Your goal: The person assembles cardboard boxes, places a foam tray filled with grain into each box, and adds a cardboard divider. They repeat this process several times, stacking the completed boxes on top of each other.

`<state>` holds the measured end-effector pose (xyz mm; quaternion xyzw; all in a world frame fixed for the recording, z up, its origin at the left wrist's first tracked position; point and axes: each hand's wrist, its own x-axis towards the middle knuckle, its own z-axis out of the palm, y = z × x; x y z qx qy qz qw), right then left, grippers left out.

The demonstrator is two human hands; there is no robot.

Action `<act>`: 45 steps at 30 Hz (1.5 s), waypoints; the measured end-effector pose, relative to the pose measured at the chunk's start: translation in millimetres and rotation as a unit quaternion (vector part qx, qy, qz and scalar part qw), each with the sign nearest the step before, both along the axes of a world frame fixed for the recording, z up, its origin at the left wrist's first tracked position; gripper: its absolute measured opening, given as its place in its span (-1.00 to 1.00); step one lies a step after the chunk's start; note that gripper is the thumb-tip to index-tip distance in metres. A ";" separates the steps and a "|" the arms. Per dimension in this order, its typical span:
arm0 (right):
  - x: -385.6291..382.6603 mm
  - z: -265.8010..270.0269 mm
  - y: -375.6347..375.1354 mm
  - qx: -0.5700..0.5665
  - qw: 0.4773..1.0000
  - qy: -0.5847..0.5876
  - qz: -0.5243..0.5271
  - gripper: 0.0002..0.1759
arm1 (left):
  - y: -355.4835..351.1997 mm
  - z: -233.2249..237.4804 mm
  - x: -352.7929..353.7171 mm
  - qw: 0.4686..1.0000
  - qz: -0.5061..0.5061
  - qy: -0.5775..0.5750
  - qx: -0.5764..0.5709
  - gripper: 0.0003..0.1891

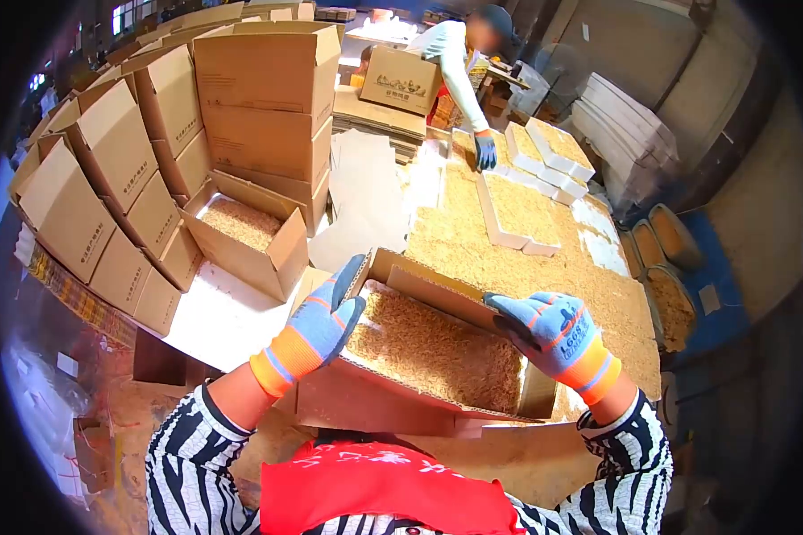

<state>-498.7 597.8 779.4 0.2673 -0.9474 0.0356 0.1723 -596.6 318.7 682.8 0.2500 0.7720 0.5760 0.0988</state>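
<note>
An open cardboard box (366,397) is held in front of me, at the near edge of the table. Inside it lies a layer of loose tan shavings (428,357), with a bit of white showing at the left end. Gripping the box's left end is my left hand (328,314), in a blue and orange glove with dark fingertips. My right hand (553,334), gloved the same way, is closed on the far wall near the right corner. Whatever lies under the shavings is hidden.
Stacked cardboard boxes (263,85) line the left, with another open shavings-filled box (285,254) beside them. Shavings cover the table (446,227), where white foam trays (509,234) stand. Across it, a person's gloved hand (485,150) touches the shavings. Tubs (672,308) stand right.
</note>
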 end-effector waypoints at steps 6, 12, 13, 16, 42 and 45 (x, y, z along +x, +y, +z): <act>-14.4 -11.9 -4.9 0.034 0.998 -0.045 -0.008 -0.62 | 1.8 -21.4 -13.4 0.995 -0.037 0.096 0.002 -0.46; -5.8 -32.1 -2.8 0.042 0.995 -0.086 0.004 -0.48 | 8.4 -19.1 -15.5 0.999 -0.024 0.032 0.034 -0.48; -7.0 -36.3 -0.7 0.042 0.996 -0.076 0.011 -0.49 | 7.3 -19.3 -15.9 0.998 -0.022 0.046 0.024 -0.48; -15.0 -47.9 2.1 0.018 0.997 -0.061 0.031 -0.52 | 4.7 -26.0 -17.7 0.985 -0.025 0.169 -0.011 -0.50; 55.8 -162.4 48.0 -0.587 0.700 -0.169 -0.372 0.13 | 38.1 -38.5 -46.2 0.975 -0.076 -0.205 -0.043 -0.18; 68.4 -124.5 57.9 -0.698 0.599 -0.231 -0.319 0.00 | 38.7 -28.0 -25.0 0.994 -0.056 -0.095 -0.024 -0.41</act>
